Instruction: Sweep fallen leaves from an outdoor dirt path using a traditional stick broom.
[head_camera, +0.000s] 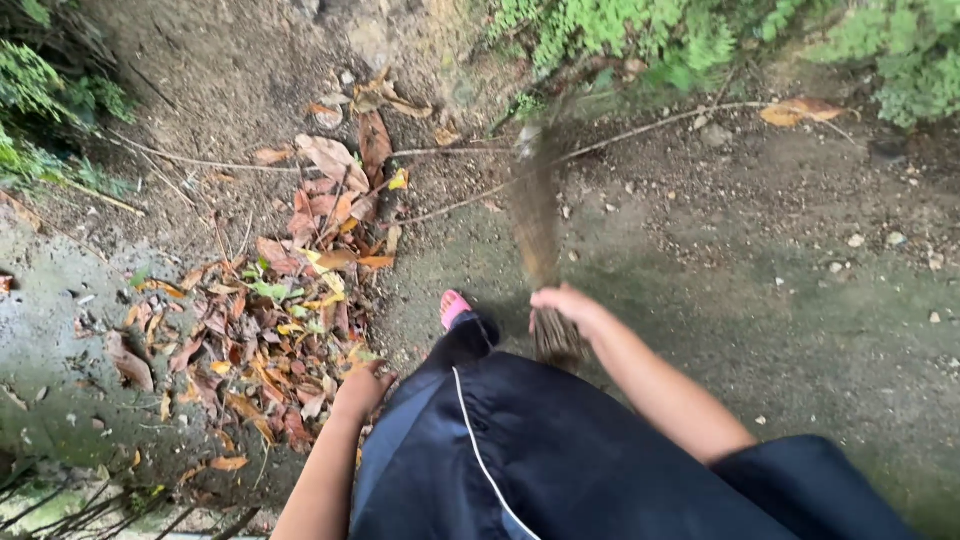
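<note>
One right hand (565, 303) is closed around one blurred twig broom (538, 230); one left hand (360, 390), fingers hidden, hangs beside one leaf pile (270, 320).

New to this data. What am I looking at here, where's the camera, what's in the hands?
No machine here: a person works with two bare hands, and the single picture comes from a camera worn on the head, looking down. The right hand grips a bundle broom of thin sticks by its bound end; the bristles are blurred. The left hand hangs beside a pile of dry leaves, brown, orange and yellow; whether it holds anything I cannot tell. The ground is damp earth and mossy concrete with small stones and thin twigs. Green plants line the top edge. Dark blue trousers and a pink sandal show below.
</note>
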